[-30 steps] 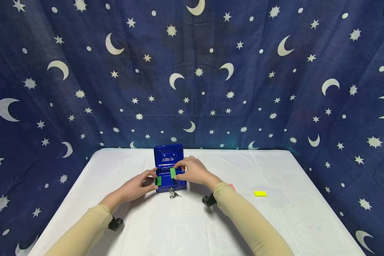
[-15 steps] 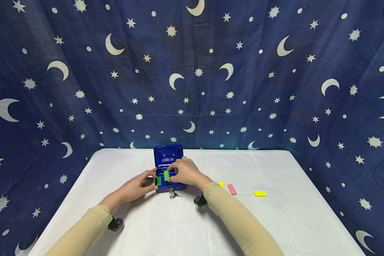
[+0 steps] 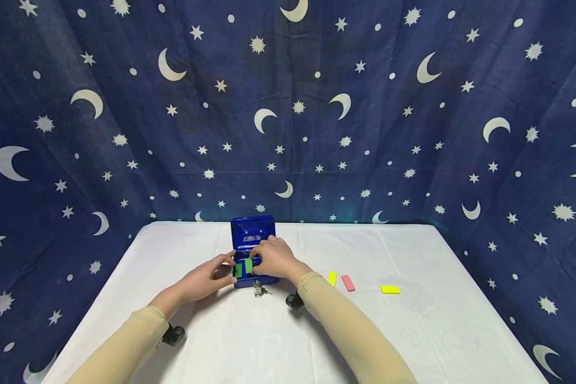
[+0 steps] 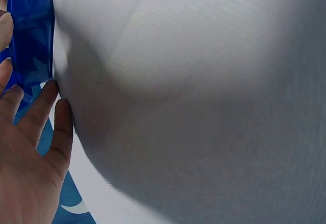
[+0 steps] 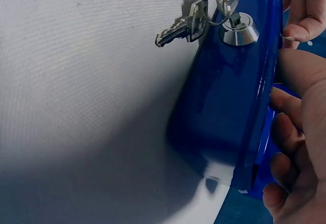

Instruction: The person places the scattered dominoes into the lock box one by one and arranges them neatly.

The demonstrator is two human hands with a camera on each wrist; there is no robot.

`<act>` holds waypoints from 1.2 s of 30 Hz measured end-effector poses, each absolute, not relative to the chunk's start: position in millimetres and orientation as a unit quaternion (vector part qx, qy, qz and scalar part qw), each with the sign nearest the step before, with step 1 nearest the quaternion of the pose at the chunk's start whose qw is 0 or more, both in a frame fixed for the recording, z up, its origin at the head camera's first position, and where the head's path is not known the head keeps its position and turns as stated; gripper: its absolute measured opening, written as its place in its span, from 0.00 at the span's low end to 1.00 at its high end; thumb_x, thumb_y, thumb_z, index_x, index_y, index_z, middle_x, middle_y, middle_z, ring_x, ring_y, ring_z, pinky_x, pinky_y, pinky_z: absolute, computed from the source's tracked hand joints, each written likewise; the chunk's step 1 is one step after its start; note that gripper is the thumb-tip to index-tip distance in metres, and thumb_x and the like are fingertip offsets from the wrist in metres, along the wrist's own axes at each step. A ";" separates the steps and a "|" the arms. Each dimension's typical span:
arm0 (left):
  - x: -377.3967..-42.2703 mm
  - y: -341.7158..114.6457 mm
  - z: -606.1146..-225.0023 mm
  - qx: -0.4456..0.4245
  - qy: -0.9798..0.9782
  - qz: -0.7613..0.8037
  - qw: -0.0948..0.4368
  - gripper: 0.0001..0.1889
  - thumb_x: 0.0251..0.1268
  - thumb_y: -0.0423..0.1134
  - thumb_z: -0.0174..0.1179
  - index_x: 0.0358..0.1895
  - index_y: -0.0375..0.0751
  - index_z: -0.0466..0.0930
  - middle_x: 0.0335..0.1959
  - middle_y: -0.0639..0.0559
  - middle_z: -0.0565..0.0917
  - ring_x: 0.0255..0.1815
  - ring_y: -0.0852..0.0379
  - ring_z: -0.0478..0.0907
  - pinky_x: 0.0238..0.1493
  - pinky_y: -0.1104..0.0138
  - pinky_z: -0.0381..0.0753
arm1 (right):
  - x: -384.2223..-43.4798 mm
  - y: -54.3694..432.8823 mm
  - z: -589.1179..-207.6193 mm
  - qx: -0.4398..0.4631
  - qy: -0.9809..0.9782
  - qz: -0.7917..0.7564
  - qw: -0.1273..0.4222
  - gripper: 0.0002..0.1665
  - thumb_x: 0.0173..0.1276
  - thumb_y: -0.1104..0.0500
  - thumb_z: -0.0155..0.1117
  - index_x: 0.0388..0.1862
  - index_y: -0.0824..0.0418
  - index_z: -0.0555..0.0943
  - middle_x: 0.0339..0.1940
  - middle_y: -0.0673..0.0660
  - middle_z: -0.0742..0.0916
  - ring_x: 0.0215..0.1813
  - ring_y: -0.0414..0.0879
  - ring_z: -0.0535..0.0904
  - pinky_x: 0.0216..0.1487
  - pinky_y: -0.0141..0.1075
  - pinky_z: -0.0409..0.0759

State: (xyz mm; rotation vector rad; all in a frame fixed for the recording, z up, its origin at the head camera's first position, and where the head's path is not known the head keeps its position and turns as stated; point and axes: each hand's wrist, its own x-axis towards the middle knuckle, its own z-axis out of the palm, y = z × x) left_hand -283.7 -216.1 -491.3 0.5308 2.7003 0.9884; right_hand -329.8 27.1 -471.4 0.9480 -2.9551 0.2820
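A blue metal cash box stands with its lid raised. My left hand touches the box's left side, thumb at the front corner, fingers spread and fairly straight in the left wrist view. My right hand reaches into the box and pinches a green rectangular block upright between thumb and fingers. Beside it, at the box's left end, is another green block. In the right wrist view the hand's fingers hang over the box's front rim; the held block is hidden there.
Keys on a ring hang from the box's front lock. To the right on the white table lie a yellow block, a pink block and another yellow block. A star-patterned curtain stands behind.
My right hand has moved left and slightly down inside the box, bringing the held green block near the other one. Its forearm uncovers the pink and nearer yellow blocks. My left hand stays put.
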 end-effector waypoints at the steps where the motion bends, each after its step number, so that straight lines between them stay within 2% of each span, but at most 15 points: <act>1: -283.9 -216.1 -491.1 0.182 0.918 0.336 0.107 0.25 0.71 0.57 0.63 0.64 0.52 0.73 0.81 0.60 0.57 0.74 0.46 0.67 0.69 0.41 0.66 | -329.6 26.2 -471.4 0.304 -0.948 0.087 0.010 0.23 0.59 0.39 0.76 0.52 0.43 0.88 0.47 0.43 0.87 0.42 0.41 0.69 0.50 0.38 0.70; 14: -283.3 -215.7 -488.3 0.180 0.918 0.336 0.110 0.25 0.71 0.57 0.63 0.64 0.52 0.72 0.81 0.61 0.56 0.74 0.48 0.67 0.69 0.42 0.67 | -327.6 18.2 -471.3 0.306 -0.950 0.065 -0.001 0.20 0.58 0.39 0.77 0.48 0.42 0.90 0.45 0.40 0.87 0.40 0.41 0.68 0.46 0.36 0.70; 36: -282.5 -216.5 -490.1 0.180 0.917 0.338 0.112 0.25 0.69 0.58 0.63 0.63 0.54 0.73 0.81 0.62 0.56 0.75 0.47 0.66 0.68 0.41 0.67 | -328.2 12.7 -478.3 0.288 -0.955 0.065 -0.002 0.21 0.58 0.37 0.77 0.48 0.41 0.89 0.48 0.41 0.88 0.43 0.41 0.70 0.50 0.37 0.70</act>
